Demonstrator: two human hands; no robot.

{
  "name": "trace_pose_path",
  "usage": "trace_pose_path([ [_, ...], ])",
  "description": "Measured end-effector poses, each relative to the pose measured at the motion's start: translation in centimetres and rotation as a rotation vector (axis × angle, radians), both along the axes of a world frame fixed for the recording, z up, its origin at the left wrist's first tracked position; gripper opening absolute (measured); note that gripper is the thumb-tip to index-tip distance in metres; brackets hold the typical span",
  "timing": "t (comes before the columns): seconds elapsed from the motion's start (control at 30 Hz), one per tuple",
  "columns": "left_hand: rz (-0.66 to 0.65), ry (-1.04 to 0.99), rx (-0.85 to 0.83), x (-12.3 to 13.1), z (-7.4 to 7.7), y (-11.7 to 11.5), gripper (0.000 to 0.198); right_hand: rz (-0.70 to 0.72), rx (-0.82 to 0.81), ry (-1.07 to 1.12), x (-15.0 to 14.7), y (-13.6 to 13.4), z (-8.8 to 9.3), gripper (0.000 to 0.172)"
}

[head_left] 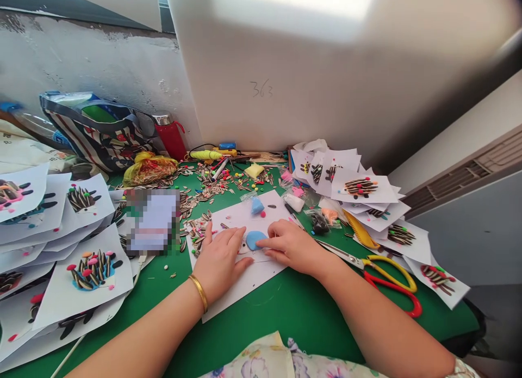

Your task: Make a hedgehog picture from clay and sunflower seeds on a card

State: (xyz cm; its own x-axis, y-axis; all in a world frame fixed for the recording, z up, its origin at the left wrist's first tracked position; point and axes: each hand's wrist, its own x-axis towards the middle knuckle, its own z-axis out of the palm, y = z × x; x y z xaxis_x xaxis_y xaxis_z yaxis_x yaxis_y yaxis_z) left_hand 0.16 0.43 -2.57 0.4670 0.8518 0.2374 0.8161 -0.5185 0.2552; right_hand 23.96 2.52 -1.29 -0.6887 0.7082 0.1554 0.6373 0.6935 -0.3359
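A white sheet of paper lies on the green table in front of me. On it sits a flattened blue clay shape. My left hand lies flat on the sheet just left of the clay, fingers stretched out, a gold bangle on its wrist. My right hand rests to the right, its fingertips pressed against the clay's edge. A second blue clay lump sits farther back on the same sheet.
Stacks of finished seed-and-clay pictures lie at the left and back right. Sunflower seeds litter the middle. Scissors with yellow and red handles lie at the right. A striped bag and red flask stand against the wall.
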Motion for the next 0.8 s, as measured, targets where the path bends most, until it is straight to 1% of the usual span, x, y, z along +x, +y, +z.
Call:
trace_pose_path([
  [0.1, 0.0, 0.011, -0.004, 0.0, 0.0, 0.0, 0.053, 0.031, 0.023, -0.077, -0.2, -0.3, 0.2, 0.031],
  [0.23, 0.004, 0.015, -0.009, 0.1, -0.1, 0.0, 0.053, 0.031, 0.051, -0.131, -0.6, -0.5, 0.1, 0.031],
  [0.43, 0.002, 0.008, -0.01, 0.1, -0.1, 0.0, 0.052, 0.028, 0.06, -0.105, -0.8, -0.8, 0.2, 0.03],
  [0.63, -0.003, 0.009, -0.017, 0.1, -0.1, 0.0, 0.052, 0.046, 0.072, -0.169, -1.2, -0.8, 0.2, 0.031],
  [0.8, -0.004, 0.005, -0.009, 0.1, -0.3, 0.0, 0.051, 0.042, 0.071, -0.121, -1.5, -0.9, 0.0, 0.029],
])
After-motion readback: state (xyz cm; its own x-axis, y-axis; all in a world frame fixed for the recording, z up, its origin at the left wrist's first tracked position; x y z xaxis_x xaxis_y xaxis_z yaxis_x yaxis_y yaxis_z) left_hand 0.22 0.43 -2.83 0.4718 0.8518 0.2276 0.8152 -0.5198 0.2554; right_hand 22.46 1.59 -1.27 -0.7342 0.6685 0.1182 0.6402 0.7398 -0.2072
